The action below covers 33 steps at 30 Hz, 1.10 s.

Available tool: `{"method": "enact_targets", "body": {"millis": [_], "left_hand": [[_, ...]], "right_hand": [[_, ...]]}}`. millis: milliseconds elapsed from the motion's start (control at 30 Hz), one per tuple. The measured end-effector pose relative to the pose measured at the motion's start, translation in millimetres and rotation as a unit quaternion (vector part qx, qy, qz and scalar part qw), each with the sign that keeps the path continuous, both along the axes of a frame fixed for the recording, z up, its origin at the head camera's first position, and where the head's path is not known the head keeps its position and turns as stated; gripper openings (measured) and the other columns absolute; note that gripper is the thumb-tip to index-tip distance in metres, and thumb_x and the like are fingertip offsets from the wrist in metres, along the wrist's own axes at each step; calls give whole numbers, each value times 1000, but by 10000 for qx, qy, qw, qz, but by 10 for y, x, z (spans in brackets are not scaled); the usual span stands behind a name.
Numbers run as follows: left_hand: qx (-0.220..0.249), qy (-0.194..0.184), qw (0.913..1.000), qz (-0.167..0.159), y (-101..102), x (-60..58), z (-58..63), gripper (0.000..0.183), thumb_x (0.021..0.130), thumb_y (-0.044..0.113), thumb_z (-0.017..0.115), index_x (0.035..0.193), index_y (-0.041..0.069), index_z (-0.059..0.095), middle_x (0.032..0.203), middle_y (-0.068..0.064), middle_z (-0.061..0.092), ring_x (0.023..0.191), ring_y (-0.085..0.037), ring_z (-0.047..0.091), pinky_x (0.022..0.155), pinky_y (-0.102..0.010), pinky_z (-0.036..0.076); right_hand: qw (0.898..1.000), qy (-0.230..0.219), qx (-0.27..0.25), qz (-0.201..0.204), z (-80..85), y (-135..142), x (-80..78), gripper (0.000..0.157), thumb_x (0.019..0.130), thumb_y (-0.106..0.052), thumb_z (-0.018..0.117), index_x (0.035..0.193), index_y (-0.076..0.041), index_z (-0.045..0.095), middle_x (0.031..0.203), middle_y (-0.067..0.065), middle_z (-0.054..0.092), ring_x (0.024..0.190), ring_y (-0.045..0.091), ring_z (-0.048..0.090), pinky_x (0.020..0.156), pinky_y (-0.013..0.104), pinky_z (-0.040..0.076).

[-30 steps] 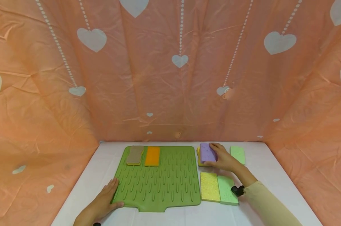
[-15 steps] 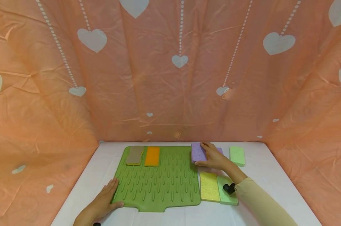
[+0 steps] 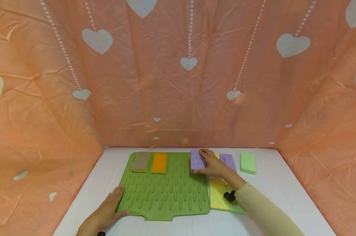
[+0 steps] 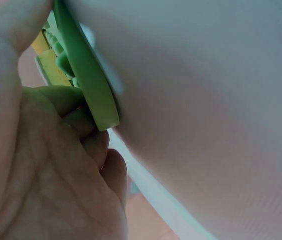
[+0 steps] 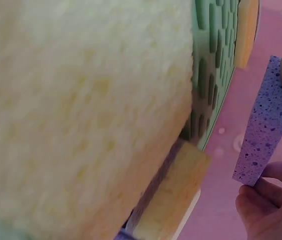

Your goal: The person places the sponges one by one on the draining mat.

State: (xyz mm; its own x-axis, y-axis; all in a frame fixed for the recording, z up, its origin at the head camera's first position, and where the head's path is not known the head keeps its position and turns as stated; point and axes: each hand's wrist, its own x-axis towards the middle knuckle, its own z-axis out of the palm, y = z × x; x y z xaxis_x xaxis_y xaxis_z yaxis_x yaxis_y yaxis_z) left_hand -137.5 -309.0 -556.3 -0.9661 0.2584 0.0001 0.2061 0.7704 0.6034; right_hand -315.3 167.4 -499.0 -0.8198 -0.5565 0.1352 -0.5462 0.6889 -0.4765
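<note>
In the head view my right hand (image 3: 215, 166) grips a purple sponge (image 3: 198, 160) by its edges above the back right part of the green ridged mat (image 3: 166, 193). The right wrist view shows this pitted purple sponge (image 5: 263, 122) between the thumb above and the fingers below. My left hand (image 3: 108, 207) rests at the mat's front left corner, fingers along the left edge and thumb at the front edge. In the left wrist view its fingers touch the mat's green rim (image 4: 93, 92). On the mat's back left lie a grey-topped yellow sponge (image 3: 140, 161) and an orange sponge (image 3: 159, 163).
Right of the mat lie another purple sponge (image 3: 227, 161), a light green sponge (image 3: 248, 163), a yellow sponge (image 3: 219, 196) and a green sponge (image 3: 239, 209) partly under the right forearm. A yellow-edged sponge (image 3: 217, 156) shows behind the right hand. A peach curtain (image 3: 178, 98) encloses the white table.
My right hand has lifted the purple sponge off the stack right of the mat and carried it left over the mat, uncovering another purple sponge. The left hand stays put.
</note>
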Motion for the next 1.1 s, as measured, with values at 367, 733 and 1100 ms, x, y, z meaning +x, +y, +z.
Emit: {"method": "enact_targets", "body": {"millis": [367, 733, 1100], "left_hand": [[-165, -278, 9994, 132, 37, -19, 61, 117, 88, 51, 83, 163, -15, 23, 171, -37, 18, 162, -47, 8, 123, -14, -10], [20, -104, 9999, 55, -24, -33, -62, 119, 89, 58, 79, 163, -15, 21, 170, -40, 16, 161, -51, 7, 117, -12, -19], [-22, -316, 9994, 133, 4, -29, 12, 120, 87, 55, 83, 163, -15, 22, 171, -38, 16, 158, -57, 11, 129, -27, -11]], "right_hand": [[9999, -125, 98, -58, 19, -270, 1, 114, 90, -54, 85, 164, 12, 29, 170, 32, 28, 158, 47, 28, 125, 59, 37], [9996, -249, 164, -29, 0, -525, -10, 112, 90, -56, 85, 165, 7, 32, 170, 29, 30, 158, 46, 30, 124, 61, 37], [9994, -141, 289, 140, -42, -747, -58, 111, 88, -55, 86, 162, 10, 35, 167, 31, 36, 155, 45, 37, 125, 58, 37]]}}
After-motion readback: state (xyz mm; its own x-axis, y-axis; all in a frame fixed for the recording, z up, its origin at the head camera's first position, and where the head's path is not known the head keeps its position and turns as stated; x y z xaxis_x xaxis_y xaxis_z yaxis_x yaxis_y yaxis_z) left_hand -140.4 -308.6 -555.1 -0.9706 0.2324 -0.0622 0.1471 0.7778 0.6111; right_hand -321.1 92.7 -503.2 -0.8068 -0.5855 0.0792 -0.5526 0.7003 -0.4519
